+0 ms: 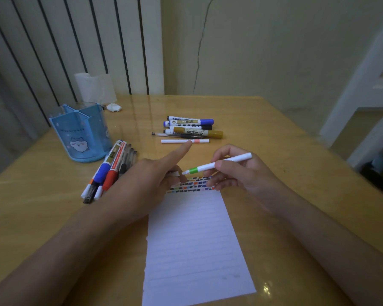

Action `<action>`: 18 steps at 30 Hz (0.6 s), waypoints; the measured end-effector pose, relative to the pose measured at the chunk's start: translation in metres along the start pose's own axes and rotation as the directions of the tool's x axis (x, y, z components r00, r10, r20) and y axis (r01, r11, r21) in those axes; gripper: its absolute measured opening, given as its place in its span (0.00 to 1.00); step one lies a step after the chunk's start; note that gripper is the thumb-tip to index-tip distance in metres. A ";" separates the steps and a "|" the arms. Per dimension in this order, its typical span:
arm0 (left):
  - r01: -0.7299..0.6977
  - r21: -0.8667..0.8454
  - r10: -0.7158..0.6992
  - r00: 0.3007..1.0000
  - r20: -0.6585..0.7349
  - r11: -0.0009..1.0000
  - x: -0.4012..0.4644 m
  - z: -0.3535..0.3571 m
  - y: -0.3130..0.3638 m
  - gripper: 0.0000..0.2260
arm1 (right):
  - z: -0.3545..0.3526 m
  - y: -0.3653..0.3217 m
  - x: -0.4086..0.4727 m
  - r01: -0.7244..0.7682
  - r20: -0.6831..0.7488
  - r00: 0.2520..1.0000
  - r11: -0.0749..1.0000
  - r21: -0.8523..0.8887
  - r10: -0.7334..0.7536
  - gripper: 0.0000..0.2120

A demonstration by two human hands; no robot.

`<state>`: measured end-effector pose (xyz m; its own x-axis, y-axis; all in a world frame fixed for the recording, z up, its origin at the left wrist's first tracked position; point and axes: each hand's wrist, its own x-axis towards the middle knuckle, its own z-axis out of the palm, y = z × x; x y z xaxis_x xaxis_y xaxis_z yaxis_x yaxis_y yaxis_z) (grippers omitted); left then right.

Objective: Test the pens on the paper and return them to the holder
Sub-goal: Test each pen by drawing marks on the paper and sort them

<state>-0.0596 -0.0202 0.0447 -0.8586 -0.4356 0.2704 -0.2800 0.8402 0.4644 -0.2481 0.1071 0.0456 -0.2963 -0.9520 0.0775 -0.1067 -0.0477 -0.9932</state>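
- Right hand (234, 173) grips a white pen with a green band (219, 164), fingers and thumb curled round the barrel; its tip is bare and points left, just above the far edge of the paper (197, 244)
- Left hand (155, 175) hovers beside that tip, index finger stretched out toward the far side of the table (274, 133); a small white piece, probably the cap, seems pinched in its lower fingers, though I cannot tell for sure
- Paper lies lined and mostly blank between the forearms; rows of short coloured test marks (192, 184) crowd its far edge, partly under the fingers
- Holder (84, 133), a blue divided cup, stands at the far left with no pens showing in it; one bundle of markers (111, 171) lies just beside it, touching the left wrist; another group of markers (190, 127) and a white pen with a pink band (185, 141) lie farther back
- Step in hand, as I judge it: making the green mark, or capping just after it; to do it well, lower the tip onto a bare patch next to the last mark, make one short light stroke, and press the sheet flat with the free fingers so it does not slide
- Cap should then go on straight and fully before the pen goes to the holder; an angled push risks ink on the fingers
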 end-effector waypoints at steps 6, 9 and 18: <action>-0.013 0.020 0.013 1.000 0.011 1.000 0.000 0.001 -0.002 0.32 | -0.001 0.001 -0.001 0.000 0.014 1.000 1.000 -0.002 0.000 0.02; -0.033 0.045 0.033 0.999 0.007 0.998 0.000 0.003 -0.005 0.31 | -0.002 0.004 -0.001 0.002 0.035 0.999 1.000 -0.016 -0.001 0.03; 0.008 0.105 -0.001 0.998 -0.067 0.994 0.000 0.000 -0.009 0.19 | -0.006 0.006 0.002 0.024 0.040 0.999 0.996 -0.086 -0.020 0.07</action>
<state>-0.0566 -0.0279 0.0405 -0.8278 -0.4570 0.3255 -0.3304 0.8659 0.3755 -0.2549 0.1071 0.0399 -0.2554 -0.9622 0.0940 -0.1944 -0.0442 -0.9799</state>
